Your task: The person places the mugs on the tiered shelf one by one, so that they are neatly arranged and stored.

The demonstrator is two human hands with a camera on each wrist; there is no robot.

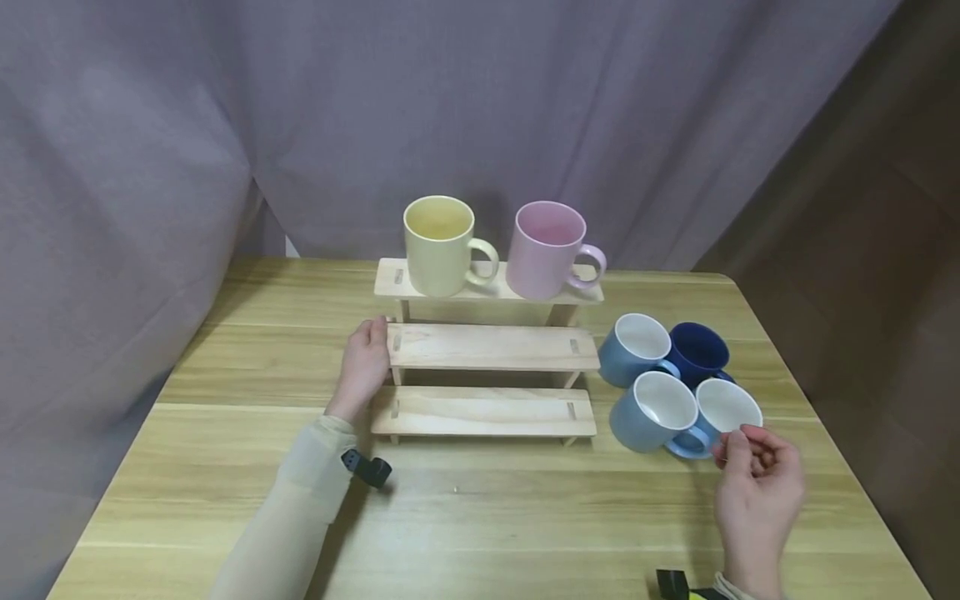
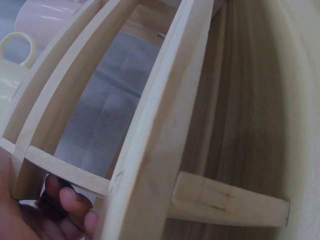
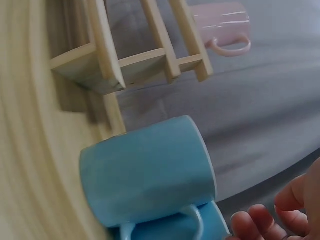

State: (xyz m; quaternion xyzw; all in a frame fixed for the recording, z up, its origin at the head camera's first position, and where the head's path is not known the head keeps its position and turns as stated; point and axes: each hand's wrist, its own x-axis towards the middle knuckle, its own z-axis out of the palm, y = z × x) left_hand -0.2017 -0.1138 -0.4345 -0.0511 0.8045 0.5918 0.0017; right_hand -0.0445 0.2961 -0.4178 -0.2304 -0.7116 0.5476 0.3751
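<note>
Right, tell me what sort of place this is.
Probably a curtained-off setup for demonstrations or recording: grey drapes hang behind a wood-grain table, where a three-tier wooden rack stands beside grouped mugs.

1. My left sleeve [image 1: 292, 500] is long and plain, a pale greyish cream, with soft folds and a gathered cuff [image 1: 335, 433].
2. Beside that cuff sits a small black wrist device [image 1: 367, 469]; one end is stubby and rounded, and tiny lighter marks dot the other.
3. On my right side, a squarish black block [image 1: 672, 583] shows at the bottom edge, with a bright yellow-green patch [image 1: 707, 594] next to it and a sliver of pale sleeve edge [image 1: 731, 588].
4. My left hand [image 1: 365, 362] and right hand [image 1: 761, 496] are bare.
5. Seen close, my left fingers [image 2: 75, 202] have smooth, rounded nails.
</note>
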